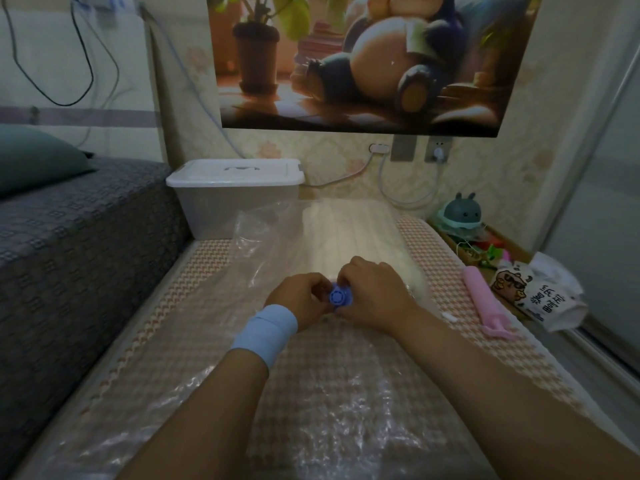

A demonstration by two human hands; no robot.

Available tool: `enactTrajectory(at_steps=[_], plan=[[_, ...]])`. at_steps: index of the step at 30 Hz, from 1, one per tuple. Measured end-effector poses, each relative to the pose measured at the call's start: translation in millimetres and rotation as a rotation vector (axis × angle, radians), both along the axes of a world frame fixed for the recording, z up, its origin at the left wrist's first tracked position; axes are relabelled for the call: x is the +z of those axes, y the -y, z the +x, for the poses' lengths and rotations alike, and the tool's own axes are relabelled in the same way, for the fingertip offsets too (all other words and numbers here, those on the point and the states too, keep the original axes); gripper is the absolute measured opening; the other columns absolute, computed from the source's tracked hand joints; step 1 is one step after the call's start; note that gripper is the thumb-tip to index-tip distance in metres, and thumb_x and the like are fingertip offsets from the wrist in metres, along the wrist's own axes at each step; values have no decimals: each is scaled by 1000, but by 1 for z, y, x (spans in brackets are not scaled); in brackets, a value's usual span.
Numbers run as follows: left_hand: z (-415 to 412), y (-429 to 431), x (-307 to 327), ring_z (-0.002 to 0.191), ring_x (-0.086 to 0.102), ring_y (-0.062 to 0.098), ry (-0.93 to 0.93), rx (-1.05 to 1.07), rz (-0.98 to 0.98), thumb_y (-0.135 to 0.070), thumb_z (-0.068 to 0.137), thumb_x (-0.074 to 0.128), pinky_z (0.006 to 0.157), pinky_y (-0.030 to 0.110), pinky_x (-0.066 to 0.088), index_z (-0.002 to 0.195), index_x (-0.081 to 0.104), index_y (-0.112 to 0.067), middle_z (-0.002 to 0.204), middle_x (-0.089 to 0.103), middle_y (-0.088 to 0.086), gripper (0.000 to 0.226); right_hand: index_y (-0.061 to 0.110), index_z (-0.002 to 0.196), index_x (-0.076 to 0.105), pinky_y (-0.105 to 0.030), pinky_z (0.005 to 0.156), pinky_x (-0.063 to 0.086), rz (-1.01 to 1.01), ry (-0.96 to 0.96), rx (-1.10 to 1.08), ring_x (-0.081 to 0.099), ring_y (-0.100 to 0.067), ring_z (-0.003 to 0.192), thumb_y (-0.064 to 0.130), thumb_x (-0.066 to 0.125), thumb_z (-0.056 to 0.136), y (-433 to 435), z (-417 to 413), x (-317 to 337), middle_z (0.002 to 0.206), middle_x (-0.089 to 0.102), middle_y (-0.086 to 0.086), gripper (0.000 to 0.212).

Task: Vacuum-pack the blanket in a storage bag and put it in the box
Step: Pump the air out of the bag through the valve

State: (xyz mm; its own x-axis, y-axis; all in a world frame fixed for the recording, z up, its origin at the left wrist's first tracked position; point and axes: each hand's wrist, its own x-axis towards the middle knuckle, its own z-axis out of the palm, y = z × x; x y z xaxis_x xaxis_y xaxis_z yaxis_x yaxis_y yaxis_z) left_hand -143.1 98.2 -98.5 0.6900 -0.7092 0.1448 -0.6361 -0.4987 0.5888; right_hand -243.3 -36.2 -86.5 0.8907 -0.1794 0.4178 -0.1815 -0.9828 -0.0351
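A grey patterned bed (76,244) fills the left of the frame, a teal pillow (31,157) at its upper left edge; a large cartoon poster (367,64) hangs at upper centre; below it a pink-and-cream houndstooth mat (194,327) runs from centre to the bottom edge; on the mat lies the clear storage bag (266,237), crinkled, stretching from the middle of the frame down to the lower edge; the white folded blanket (346,233) is inside it, in the bag's far part at centre; the box (235,195), translucent with a white lid on, stands just beyond the bag's upper left corner, against the bed; at the right edge a printed paper packet (543,296) lies beside a pink hand pump (479,299), which rests on the mat's right border; the left hand (298,296), a pale blue wristband (266,327) on its wrist, and the right hand (375,289) meet at centre, fingers of both curled and pinching the small blue valve (340,297) on the bag
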Motion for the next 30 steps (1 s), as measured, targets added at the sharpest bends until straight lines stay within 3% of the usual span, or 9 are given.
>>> enactTrajectory(at_steps=[4,7,9,11,15,20,25,30], plan=[[3,-4,0,74,59,9,14,9,9,-38,73,78,75,26,51,87,62,-34,92,67,-12,21,26,106,67,-29,73,27,-27,-80,-12,54,-16,83,45,68,86,4,2,4,100,59,4,28],[2,-3,1,74,59,9,12,-9,-28,-34,73,79,77,26,51,100,65,-32,96,66,-11,30,26,113,65,-30,76,30,2,-88,54,60,-20,92,35,64,88,6,0,4,105,61,3,26],[-2,-1,2,75,58,9,-3,-36,-34,-30,76,77,80,24,49,107,67,-31,99,68,-10,33,24,108,61,-31,77,34,24,-45,63,59,-19,87,44,68,83,6,-3,4,104,59,4,33],[-3,0,3,74,57,6,-17,-45,-24,-30,77,77,78,22,48,105,69,-30,99,69,-9,30,24,103,59,-30,76,32,-24,-48,51,58,-18,84,50,70,81,5,-2,4,101,56,4,36],[2,-4,3,73,57,6,12,-19,23,-39,74,79,70,21,44,89,64,-30,92,66,-11,23,25,108,61,-29,76,26,-32,-98,44,58,-19,92,44,67,86,7,2,7,104,60,4,30],[0,-2,2,75,58,8,5,-30,-27,-30,77,77,74,21,45,103,68,-28,96,68,-10,29,25,108,59,-30,77,31,-24,-72,77,59,-19,88,41,66,85,1,-2,2,102,59,4,29],[3,-5,3,78,60,9,-37,-17,18,-27,77,77,74,20,45,96,68,-25,89,67,-9,22,26,108,60,-32,81,30,25,-54,9,59,-17,92,45,71,82,3,4,3,103,61,7,34],[-1,-2,5,71,57,4,-13,-28,-42,-30,75,78,72,19,43,109,65,-29,97,66,-12,36,27,114,61,-33,86,33,30,-73,62,60,-17,96,40,67,86,5,4,2,107,63,6,31]])
